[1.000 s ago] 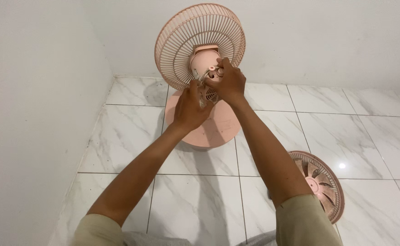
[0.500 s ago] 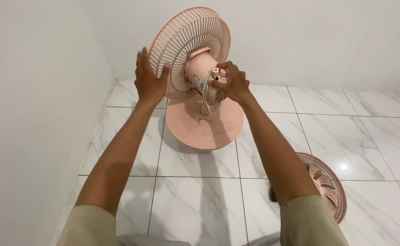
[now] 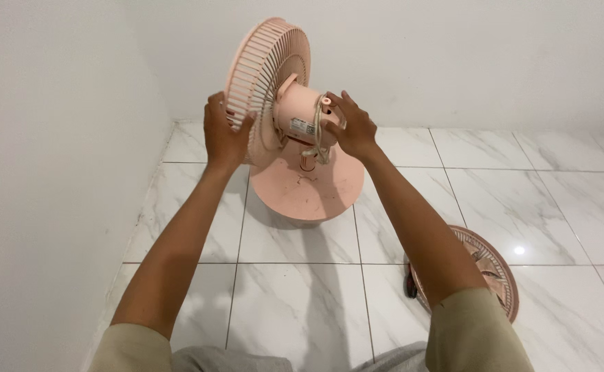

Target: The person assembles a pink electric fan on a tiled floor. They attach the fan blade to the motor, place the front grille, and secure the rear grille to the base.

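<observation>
The pink fan (image 3: 295,131) is standing on its round base (image 3: 309,189) on the white marble-tiled floor (image 3: 302,303), close to the corner where two white walls (image 3: 40,138) are meeting. Its rear grille (image 3: 261,65) is facing left, seen almost edge-on, and the motor housing (image 3: 298,117) is pointing right, with a pale cord (image 3: 318,138) hanging down beside it. The left hand (image 3: 224,134) is gripping the grille's lower rim, fingers wrapped over the edge. The right hand (image 3: 350,127) is resting on the back of the motor housing, fingers curled loosely around it, holding it. Well apart, by the right arm, a second pink grille with fan blades (image 3: 484,272) is lying flat on the floor
</observation>
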